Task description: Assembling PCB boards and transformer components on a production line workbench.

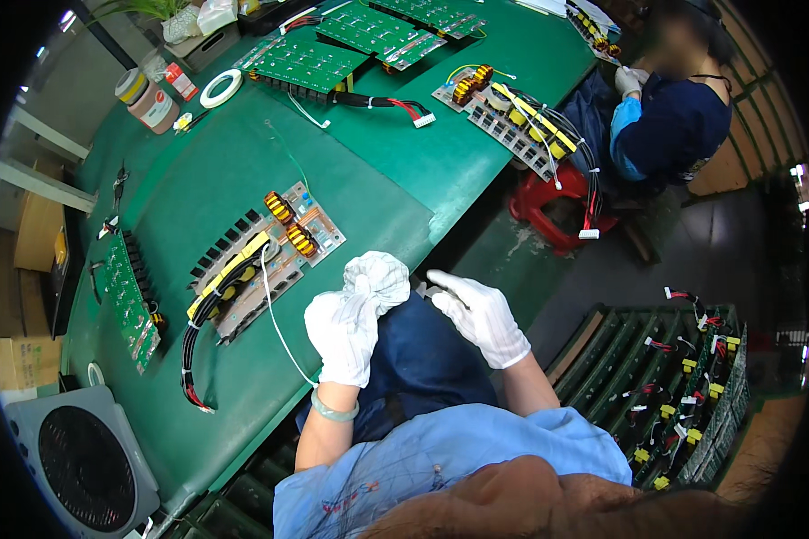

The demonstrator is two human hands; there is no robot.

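Note:
My left hand [343, 334], in a white glove, is closed around a crumpled white cloth [377, 277] just off the table's edge, above my dark-blue lap. My right hand [484, 322], also gloved, is a little to the right with its fingers stretched toward the cloth; nothing shows in its grasp. On the green table [368, 193], left of my hands, lies a circuit board [270, 256] with copper-wound coils, a yellow-taped row of parts and a black cable bundle [189, 355]. Its thin white wire runs to the table's edge beside my left wrist.
A second coil board [512, 117] lies at the table's right edge. Several green boards [306, 65] are at the back, near a tape roll [220, 88] and a jar [153, 108]. A fan [90, 458] stands lower left, a rack of boards [665, 395] lower right. A co-worker [670, 117] sits beyond a red stool [548, 211].

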